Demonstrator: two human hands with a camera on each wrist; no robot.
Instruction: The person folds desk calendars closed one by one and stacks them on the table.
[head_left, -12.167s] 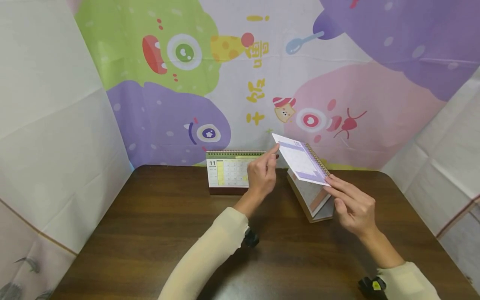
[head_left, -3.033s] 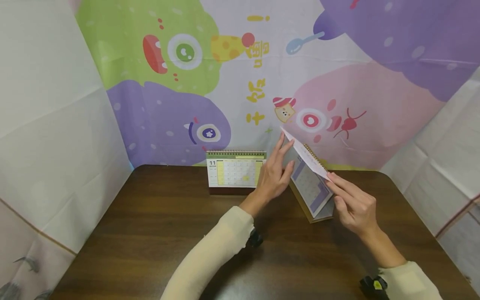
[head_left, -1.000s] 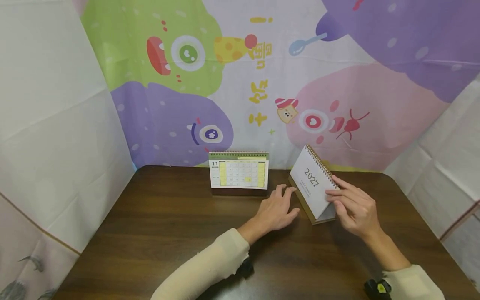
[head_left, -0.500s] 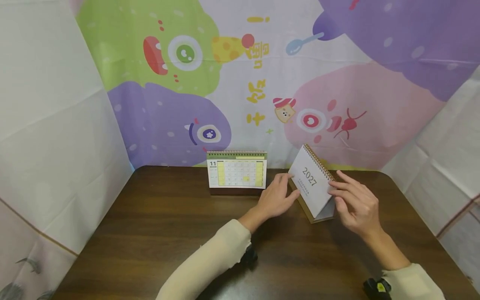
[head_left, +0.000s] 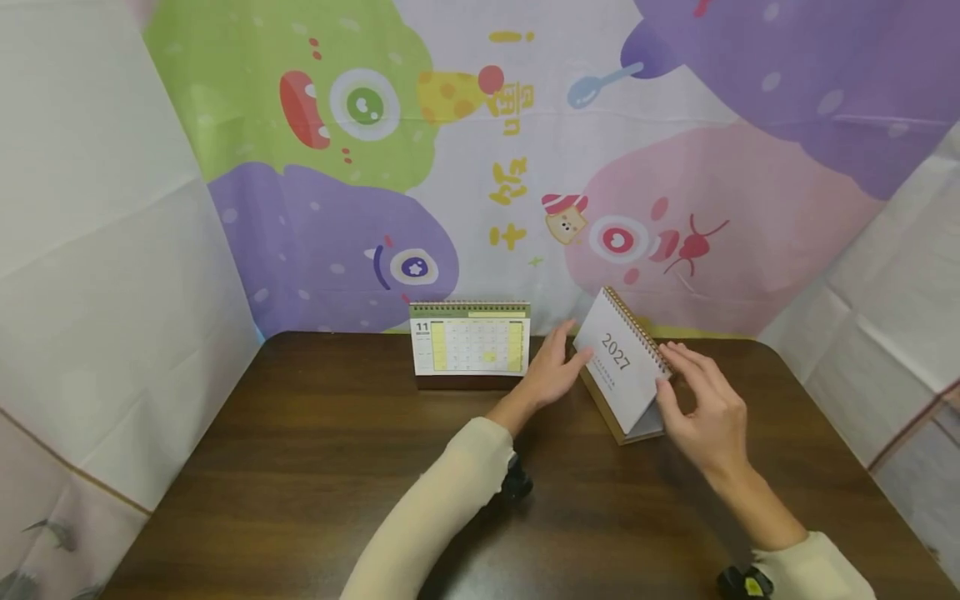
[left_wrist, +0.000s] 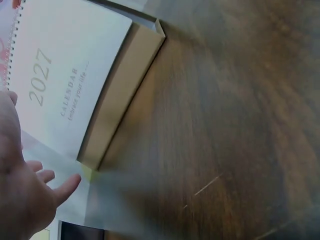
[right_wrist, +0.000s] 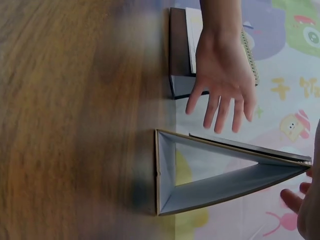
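A white desk calendar (head_left: 618, 362) marked 2027 stands tent-like on a brown base, turned at an angle, its cover page facing front-left. My left hand (head_left: 551, 371) is just left of it, fingers spread; in the right wrist view a gap shows between this hand (right_wrist: 225, 80) and the calendar (right_wrist: 235, 180). My right hand (head_left: 708, 408) is at the calendar's right end, fingers loosely bent beside the spiral binding; whether they touch it I cannot tell. The left wrist view shows the cover (left_wrist: 65, 75) lying flat against the stand.
Left of my left hand, a second desk calendar (head_left: 471, 346) with a green header and the number 11 stands on the dark wooden table (head_left: 315, 467). Behind is a cloth backdrop (head_left: 517, 283) with cartoon figures; pale cloth walls (head_left: 112, 250) flank the table.
Earlier my left hand was turning pages of the right calendar; now the 2027 cover lies down in front. Lately the left hand has moved slightly up and away, and the right fingers have shifted at the binding.
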